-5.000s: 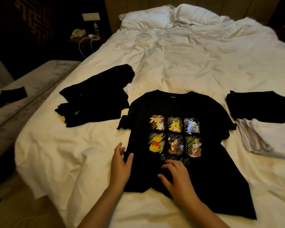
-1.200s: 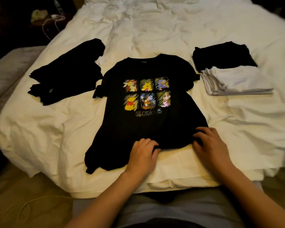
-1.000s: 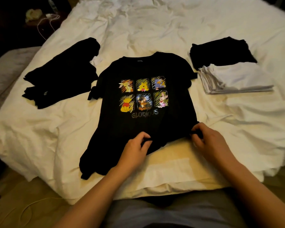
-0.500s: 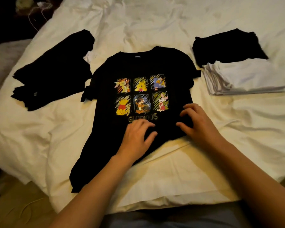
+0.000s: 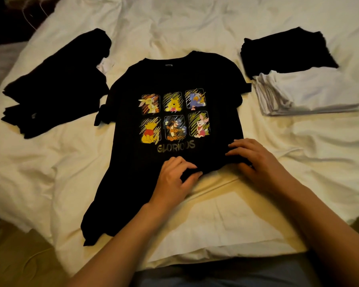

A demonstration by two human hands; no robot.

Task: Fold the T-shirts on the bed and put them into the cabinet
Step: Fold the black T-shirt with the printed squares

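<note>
Both hands gripped the folded-up near edge of a black printed T-shirt on the bed.

The black printed T-shirt (image 5: 174, 79) lay front up in the middle of the white bed (image 5: 195, 23), collar at the far end, six cartoon panels and the word GLORIOUS showing. Its near right part was turned up, while its near left corner hung toward the bed's near edge. The left hand (image 5: 174, 179) pinched the raised fold with curled fingers just below the lettering; the right hand (image 5: 257, 160) held the same fold further right, fingers curled over the cloth and thumb under it. A loose black garment (image 5: 56, 85) lay crumpled to the left. At the far right sat a folded black stack (image 5: 284, 52), and just nearer, touching it, a folded white stack (image 5: 307, 92).
</note>
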